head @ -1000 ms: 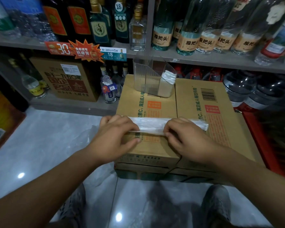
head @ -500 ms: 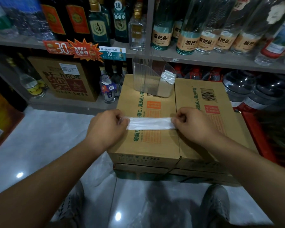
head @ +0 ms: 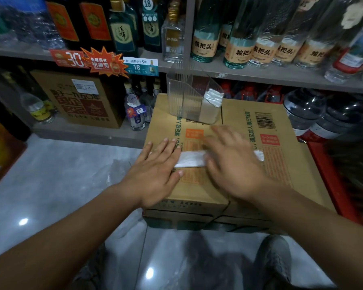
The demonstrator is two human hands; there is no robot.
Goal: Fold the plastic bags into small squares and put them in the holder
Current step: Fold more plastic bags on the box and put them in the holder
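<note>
While both hands lie flat on it, the plastic bag [head: 192,159] sits at the middle of the frame as a long white strip, folded narrow and stretched left to right on top of a cardboard box [head: 161,130]. The left hand [head: 155,174] has its fingers straight and slightly fanned, palm down, covering the strip's left end. The right hand [head: 233,162] is blurred, but its fingers show spread and flat over the strip's right part; a short bit of the strip pokes out past it toward the right. Neither hand pinches anything.

Above the hands, at the box's far edge, stands the holder [head: 182,99], clear and ribbed, with folded bags [head: 213,97] upright in its right compartment. Behind it a grey shelf [head: 260,76] crosses the upper frame, lined with bottles [head: 203,42]. A glossy grey floor [head: 50,174] fills the left side, and a grey shoe [head: 275,258] shows at lower right.
</note>
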